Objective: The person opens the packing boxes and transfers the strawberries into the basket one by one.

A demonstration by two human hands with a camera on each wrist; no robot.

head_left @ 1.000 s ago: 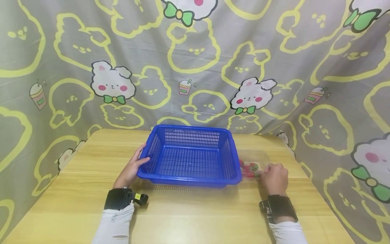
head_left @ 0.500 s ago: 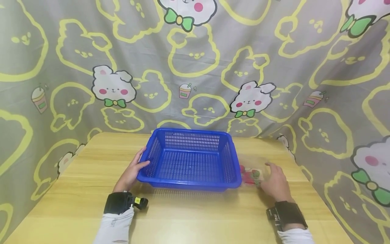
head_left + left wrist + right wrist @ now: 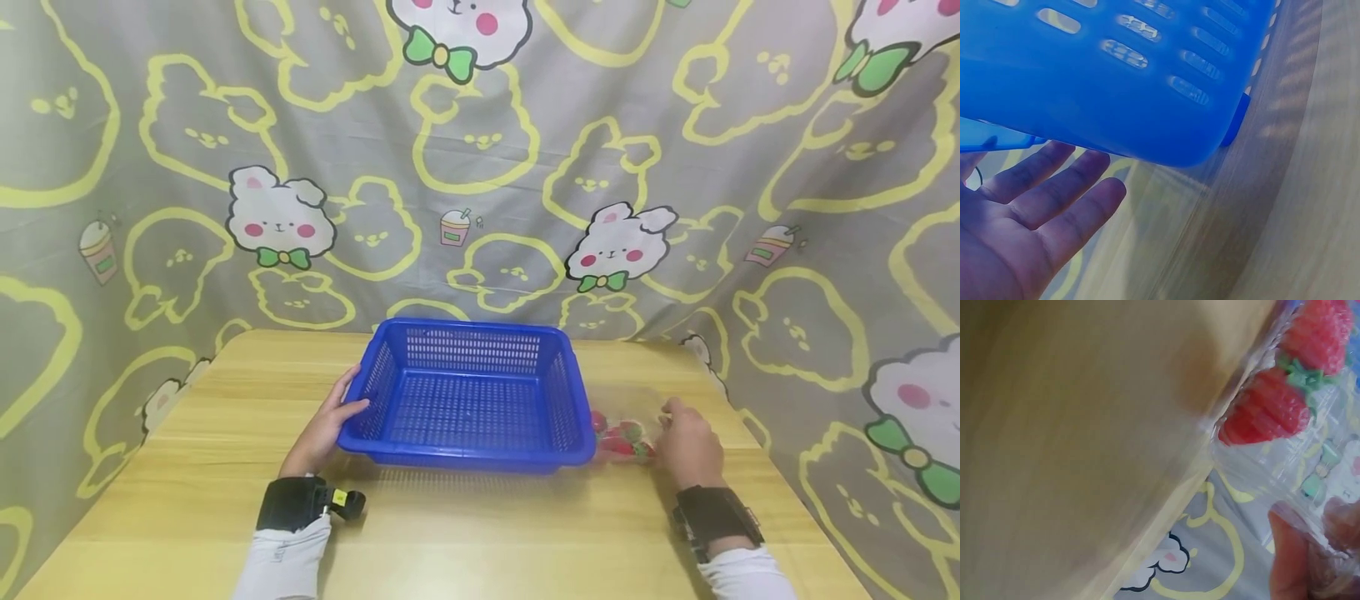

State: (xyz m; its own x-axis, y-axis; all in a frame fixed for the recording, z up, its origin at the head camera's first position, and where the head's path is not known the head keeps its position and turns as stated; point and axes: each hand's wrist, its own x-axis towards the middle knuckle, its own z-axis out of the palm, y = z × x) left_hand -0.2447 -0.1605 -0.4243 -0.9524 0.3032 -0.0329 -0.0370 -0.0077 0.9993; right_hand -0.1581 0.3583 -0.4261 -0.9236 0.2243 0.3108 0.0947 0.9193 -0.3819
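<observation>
We see a big grey cloth curtain (image 3: 375, 125) with yellow animal outlines and white bunnies, hanging behind the table and on both sides. In front of it we see a light brown wooden table (image 3: 487, 542). On the table, in the middle, is a blue plastic basket (image 3: 468, 457) with lots of little holes. We can see down to its flat bottom. Its right end gets in our way and hides a bit of a clear plastic box (image 3: 626, 402). That box is just to the right of the basket, and inside it we see red strawberries (image 3: 619, 446) with green tops.

Next we look at the hands. The left hand (image 3: 326, 425) holds the basket's left end, thumb over the rim, other fingers nearly straight and a little apart along the outside. The right hand (image 3: 690, 442) pinches the box's edge between thumb and finger, so they are close together. We can't tell if the box touches the table. Each wrist wears a black band (image 3: 288, 504).
</observation>
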